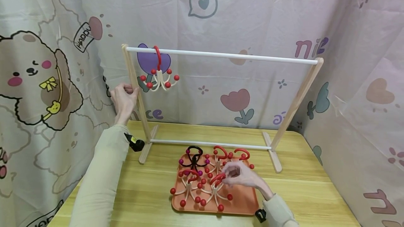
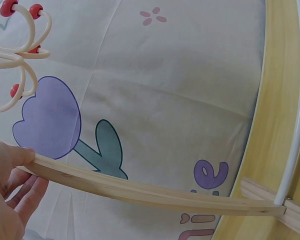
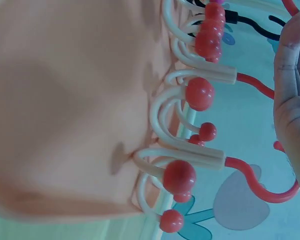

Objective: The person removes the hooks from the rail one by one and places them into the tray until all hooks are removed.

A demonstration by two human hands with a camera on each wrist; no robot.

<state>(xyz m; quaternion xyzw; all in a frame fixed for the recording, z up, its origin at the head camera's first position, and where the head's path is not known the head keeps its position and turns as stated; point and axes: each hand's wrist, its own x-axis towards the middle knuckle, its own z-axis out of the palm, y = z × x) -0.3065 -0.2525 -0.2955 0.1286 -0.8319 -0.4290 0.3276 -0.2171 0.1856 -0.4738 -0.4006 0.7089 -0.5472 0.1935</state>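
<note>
My left hand (image 1: 124,100) grips the left wooden post (image 1: 142,116) of a rack, thumb on one side and fingers on the other in the left wrist view. From the rack's white top bar (image 1: 221,55) hangs a multi-arm hanger (image 1: 160,77) with a red hook, cream arms and red balls. Above the orange tray (image 1: 241,200), my right hand (image 1: 240,174) pinches the red hook of the front-right hanger (image 1: 215,192), whose arms are at the tray. The fingertips are partly cut off in the right wrist view.
More red-hooked hangers, including one front-left (image 1: 188,188), share the tray with a black hanger (image 1: 194,160) with purple balls. The rack's lower bar (image 1: 208,144) runs behind the tray. A patterned curtain (image 1: 202,27) surrounds the wooden table (image 1: 303,192).
</note>
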